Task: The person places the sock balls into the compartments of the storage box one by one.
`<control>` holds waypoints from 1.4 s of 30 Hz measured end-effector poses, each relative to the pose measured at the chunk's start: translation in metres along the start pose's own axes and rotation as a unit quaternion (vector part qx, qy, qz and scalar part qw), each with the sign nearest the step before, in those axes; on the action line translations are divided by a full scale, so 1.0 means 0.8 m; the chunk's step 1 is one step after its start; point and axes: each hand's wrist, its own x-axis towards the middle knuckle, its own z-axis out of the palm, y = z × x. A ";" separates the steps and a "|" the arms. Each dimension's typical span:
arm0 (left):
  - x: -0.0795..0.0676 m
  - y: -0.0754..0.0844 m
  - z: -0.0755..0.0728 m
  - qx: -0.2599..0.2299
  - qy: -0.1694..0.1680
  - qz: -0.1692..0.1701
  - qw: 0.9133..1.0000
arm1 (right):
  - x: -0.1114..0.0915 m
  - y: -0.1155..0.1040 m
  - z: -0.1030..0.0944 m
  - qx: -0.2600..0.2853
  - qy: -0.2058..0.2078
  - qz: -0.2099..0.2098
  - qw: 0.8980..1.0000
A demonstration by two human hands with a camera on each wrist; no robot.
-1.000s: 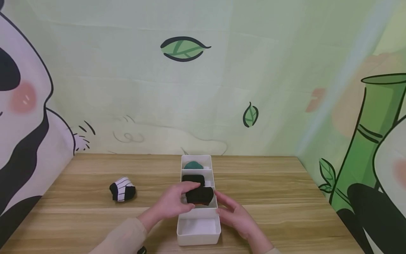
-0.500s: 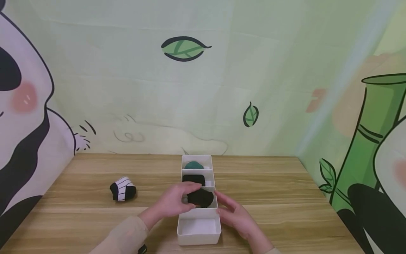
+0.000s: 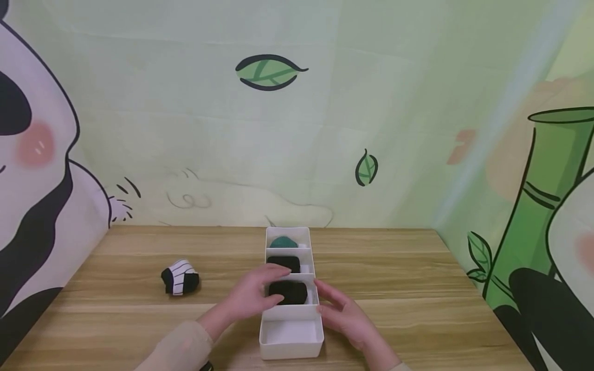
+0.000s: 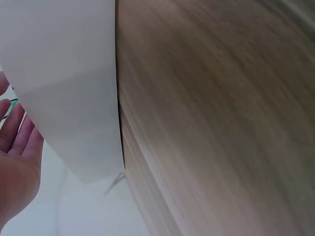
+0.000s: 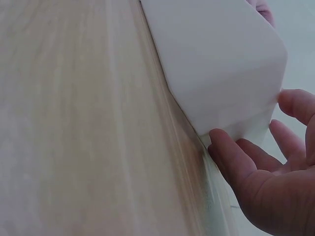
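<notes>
A long white divided box (image 3: 291,351) stands on the wooden table. In its third compartment from the back lies a folded black sock bundle (image 3: 293,292). My left hand (image 3: 246,294) is over the box's left wall, fingers and thumb spread apart above the bundle's left end; whether they touch it is hard to tell. In the left wrist view, part of that hand (image 4: 19,169) shows beside the box wall. My right hand (image 3: 345,317) steadies the box's right side with its fingertips, which the right wrist view shows against the white wall (image 5: 216,64).
A second black bundle (image 3: 284,264) sits one compartment further back, a teal bundle (image 3: 283,242) in the rearmost. White-and-black striped socks (image 3: 180,277) lie on the table (image 3: 116,319) to the left. A small dark item (image 3: 207,366) is partly hidden by the left sleeve.
The black sock bundle has turned level and settled lower into the third compartment, shifting slightly left. My left hand's grip on it has loosened. The right hand has stayed against the box.
</notes>
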 end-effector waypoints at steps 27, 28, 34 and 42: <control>-0.034 -0.029 -0.070 0.015 0.133 -0.174 0.976 | 0.000 -0.001 0.001 0.003 0.002 0.002 1.000; -0.036 -0.031 -0.074 0.019 0.135 -0.170 0.976 | 0.000 -0.001 0.001 0.004 0.002 0.002 1.000; -0.047 -0.051 -0.102 0.032 0.124 -0.151 0.980 | 0.000 0.000 0.001 0.002 0.004 0.002 1.000; -0.062 -0.073 -0.136 0.021 0.098 -0.114 0.988 | 0.000 -0.002 0.001 -0.002 0.010 0.006 1.000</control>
